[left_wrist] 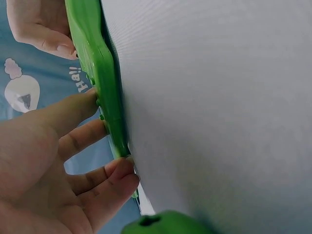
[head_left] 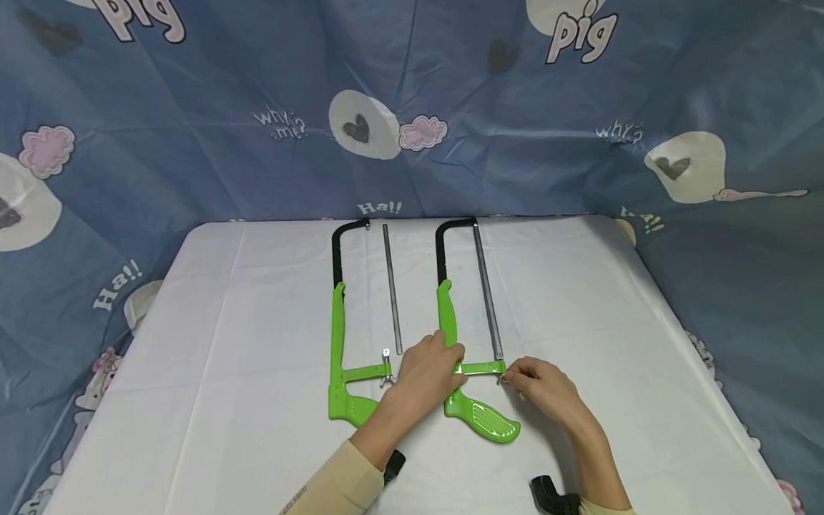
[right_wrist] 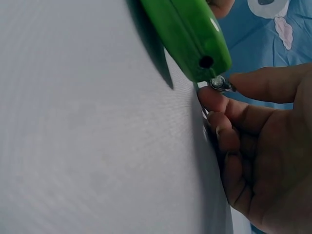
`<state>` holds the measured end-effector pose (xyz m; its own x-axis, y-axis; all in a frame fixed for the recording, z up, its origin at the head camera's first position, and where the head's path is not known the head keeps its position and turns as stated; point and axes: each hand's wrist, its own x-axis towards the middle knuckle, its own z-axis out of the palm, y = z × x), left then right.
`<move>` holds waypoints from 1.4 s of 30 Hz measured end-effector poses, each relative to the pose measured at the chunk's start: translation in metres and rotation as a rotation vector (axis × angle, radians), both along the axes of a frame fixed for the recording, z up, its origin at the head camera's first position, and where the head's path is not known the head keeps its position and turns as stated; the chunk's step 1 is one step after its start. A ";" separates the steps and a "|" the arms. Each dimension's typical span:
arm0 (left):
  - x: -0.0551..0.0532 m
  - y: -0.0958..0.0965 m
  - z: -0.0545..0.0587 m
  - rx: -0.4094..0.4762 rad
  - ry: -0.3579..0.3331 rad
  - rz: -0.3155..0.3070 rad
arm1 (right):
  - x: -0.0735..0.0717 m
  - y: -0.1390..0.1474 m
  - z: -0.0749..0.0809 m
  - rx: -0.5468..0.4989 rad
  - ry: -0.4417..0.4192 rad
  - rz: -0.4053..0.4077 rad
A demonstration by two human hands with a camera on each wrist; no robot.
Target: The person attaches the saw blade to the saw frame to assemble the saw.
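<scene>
Two hacksaws with green handles and black front bows lie side by side. My left hand (head_left: 428,372) grips the frame of the right-hand hacksaw (head_left: 484,419), thumb and fingertips against the green part (left_wrist: 105,83) in the left wrist view. At the end of that saw's crossbar, my right hand (head_left: 547,390) pinches a small metal wing nut (right_wrist: 218,84) between thumb and forefinger. A grey blade (head_left: 487,293) spans this saw from bow to crossbar. The other hacksaw (head_left: 337,336) lies to the left, its handle partly hidden by my left forearm.
A loose blade (head_left: 392,290) lies between the two saws, apart from either frame. The left saw's crossbar carries its own metal fitting with a wing nut (head_left: 388,381). Everything lies on a white-covered table (head_left: 270,343), with a blue printed cloth (head_left: 257,172) behind.
</scene>
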<state>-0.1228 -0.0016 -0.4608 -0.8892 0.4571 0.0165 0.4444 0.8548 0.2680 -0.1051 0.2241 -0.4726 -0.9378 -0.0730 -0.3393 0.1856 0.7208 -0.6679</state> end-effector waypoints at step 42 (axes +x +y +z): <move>-0.001 0.000 -0.003 0.008 0.023 -0.007 | -0.004 0.005 -0.001 -0.061 0.032 0.077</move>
<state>-0.1235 -0.0021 -0.4635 -0.8854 0.4630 0.0408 0.4564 0.8495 0.2647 -0.1089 0.2294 -0.4738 -0.9391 -0.1645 -0.3018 0.1092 0.6898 -0.7157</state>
